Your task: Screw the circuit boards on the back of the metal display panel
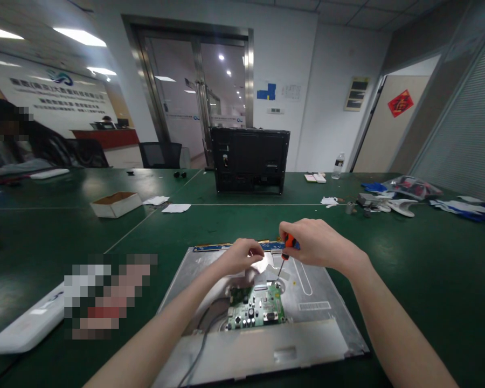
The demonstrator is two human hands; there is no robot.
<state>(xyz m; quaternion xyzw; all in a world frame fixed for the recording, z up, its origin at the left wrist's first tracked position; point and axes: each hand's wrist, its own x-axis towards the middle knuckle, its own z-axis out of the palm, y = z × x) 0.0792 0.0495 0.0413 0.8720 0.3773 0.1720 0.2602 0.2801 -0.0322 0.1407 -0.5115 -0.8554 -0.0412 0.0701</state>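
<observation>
Head view shows my right hand (317,243) with its fingers closed around an orange-handled screwdriver (286,249), the tip pointing down near the top edge of a green circuit board (257,308). My left hand (240,256) rests just beside it, fingers curled and pinching at a pale strip of tape or foil on the metal back panel (319,293) of a display lying flat in front of me. Grey cables (204,334) run from the board toward me across the panel.

Beyond the panel stands a black monitor housing (249,160), upright, well apart from my hands. To the left lies a small cardboard box (116,204) with loose paper slips (176,208) near it; a white casing (22,328) sits at my near left. Plastic bags and parts (404,196) clutter the far right. All rest on a dark green surface (420,269). Glass doors (198,91) stand behind, and another person (8,145) sits far left.
</observation>
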